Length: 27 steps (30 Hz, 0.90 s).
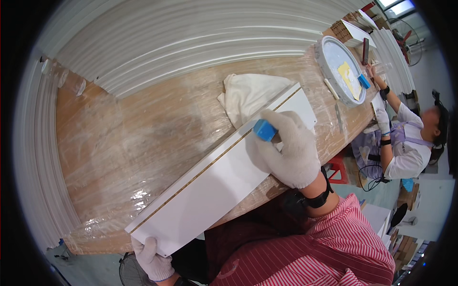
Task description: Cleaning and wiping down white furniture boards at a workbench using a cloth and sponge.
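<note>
A long white board with a brown groove near its far edge lies slantwise across the near side of the table. My left hand, in a white knit glove, grips the board's lower left corner, thumb on top and fingers hidden beneath. Over the board's right half, my right hand, also gloved, is closed around a small blue block-like tool. The tool is at the groove; its underside and exact contact are hidden. Behind the board's right end lies a crumpled cream cloth.
Film covers the wooden table. Stacked white panels line its far side, with more panels at left. A round white tub holds a yellow sheet and a blue block. At right, a co-worker sits handling something.
</note>
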Tool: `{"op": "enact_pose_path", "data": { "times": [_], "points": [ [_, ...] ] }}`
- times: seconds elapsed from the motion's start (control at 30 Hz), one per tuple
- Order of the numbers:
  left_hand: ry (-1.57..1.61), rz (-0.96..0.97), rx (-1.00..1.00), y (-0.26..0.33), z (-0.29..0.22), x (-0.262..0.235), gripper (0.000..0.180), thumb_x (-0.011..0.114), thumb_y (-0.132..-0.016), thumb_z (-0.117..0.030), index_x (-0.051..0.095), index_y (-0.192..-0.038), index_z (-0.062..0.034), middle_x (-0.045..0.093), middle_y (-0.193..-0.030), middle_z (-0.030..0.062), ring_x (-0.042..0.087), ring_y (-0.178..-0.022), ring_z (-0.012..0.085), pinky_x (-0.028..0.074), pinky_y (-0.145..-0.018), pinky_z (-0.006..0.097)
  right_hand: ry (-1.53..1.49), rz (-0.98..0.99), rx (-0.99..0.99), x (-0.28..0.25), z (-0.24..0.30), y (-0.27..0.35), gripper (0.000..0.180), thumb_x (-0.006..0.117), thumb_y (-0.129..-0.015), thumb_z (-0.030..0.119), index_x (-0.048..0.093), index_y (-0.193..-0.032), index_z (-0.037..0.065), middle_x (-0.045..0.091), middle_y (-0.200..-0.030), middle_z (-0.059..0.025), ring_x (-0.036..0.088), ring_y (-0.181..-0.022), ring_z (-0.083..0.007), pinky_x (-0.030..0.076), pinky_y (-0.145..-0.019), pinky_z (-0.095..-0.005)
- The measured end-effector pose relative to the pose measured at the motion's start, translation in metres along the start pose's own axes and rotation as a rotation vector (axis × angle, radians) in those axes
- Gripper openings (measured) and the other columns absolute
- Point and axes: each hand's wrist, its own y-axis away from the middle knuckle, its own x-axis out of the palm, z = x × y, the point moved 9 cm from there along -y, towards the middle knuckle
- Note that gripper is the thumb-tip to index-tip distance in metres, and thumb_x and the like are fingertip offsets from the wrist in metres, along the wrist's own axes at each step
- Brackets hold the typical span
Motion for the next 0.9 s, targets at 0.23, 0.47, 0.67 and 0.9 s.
{"op": "enact_pose_path", "data": {
  "times": [0.23, 0.47, 0.67, 0.9],
  "points": [
    [-0.141, 0.021, -0.026, 0.007, -0.007, 0.009, 0.061, 0.058, -0.094, -0.011, 0.041, -0.150, 0.0059, 0.058, -0.138, 0.0213, 0.063, -0.119, 0.0315, 0.053, -0.101, 0.041, -0.063, -0.156, 0.017, -0.021, -0.036, -0.001, 0.033, 0.073, -0.084, 0.016, 0.067, -0.116, 0.009, 0.066, -0.093, -0.0132, 0.067, -0.083, -0.0306, 0.056, -0.074, -0.0429],
    [-0.280, 0.000, -0.064, 0.021, -0.014, 0.015, 0.064, 0.061, -0.100, -0.017, 0.037, -0.155, 0.0051, 0.051, -0.147, 0.0229, 0.055, -0.127, 0.0339, 0.046, -0.107, 0.043, 0.250, -0.615, 0.172, -0.144, -0.191, -0.017, 0.040, 0.074, -0.086, 0.014, 0.065, -0.124, 0.003, 0.069, -0.109, -0.0188, 0.068, -0.099, -0.0331, 0.054, -0.089, -0.0412],
    [-0.364, -0.036, -0.045, 0.016, -0.013, 0.003, 0.061, 0.059, -0.102, -0.019, 0.037, -0.153, 0.0075, 0.058, -0.136, 0.0215, 0.063, -0.113, 0.0280, 0.054, -0.091, 0.037, 0.599, -0.461, 0.242, -0.170, -0.271, -0.025, 0.045, 0.072, -0.090, 0.028, 0.065, -0.126, 0.001, 0.067, -0.122, -0.0209, 0.062, -0.116, -0.0370, 0.048, -0.103, -0.0454],
    [-0.189, -0.040, -0.153, 0.002, -0.006, -0.018, 0.044, 0.061, -0.101, -0.028, 0.053, -0.137, -0.0028, 0.069, -0.116, 0.0119, 0.073, -0.089, 0.0225, 0.054, -0.057, 0.032, 0.379, -0.300, -0.125, -0.101, -0.156, -0.015, 0.054, 0.076, -0.087, 0.033, 0.066, -0.129, 0.002, 0.063, -0.135, -0.0217, 0.054, -0.132, -0.0420, 0.041, -0.113, -0.0497]
  ]
}}
